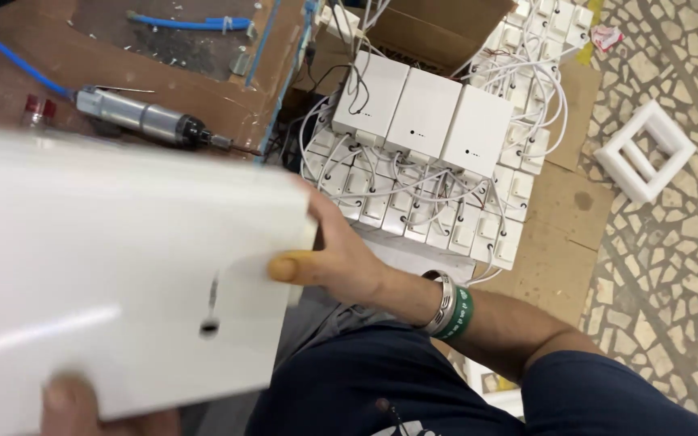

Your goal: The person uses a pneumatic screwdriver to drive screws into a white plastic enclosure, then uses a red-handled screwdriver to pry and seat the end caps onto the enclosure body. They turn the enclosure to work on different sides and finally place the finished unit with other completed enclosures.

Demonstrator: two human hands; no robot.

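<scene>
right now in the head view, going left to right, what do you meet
left hand → white panel → right hand → metal bracelet → green wristband → white foam frame on the floor

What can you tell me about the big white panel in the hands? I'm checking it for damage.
The white panel is a flat, glossy, plastic-looking rectangle, blurred and close to the camera. A small dark hole with a thin slot above it shows near the middle. The right hand grips its right edge, the left hand its lower edge. No cracks are visible.
</scene>
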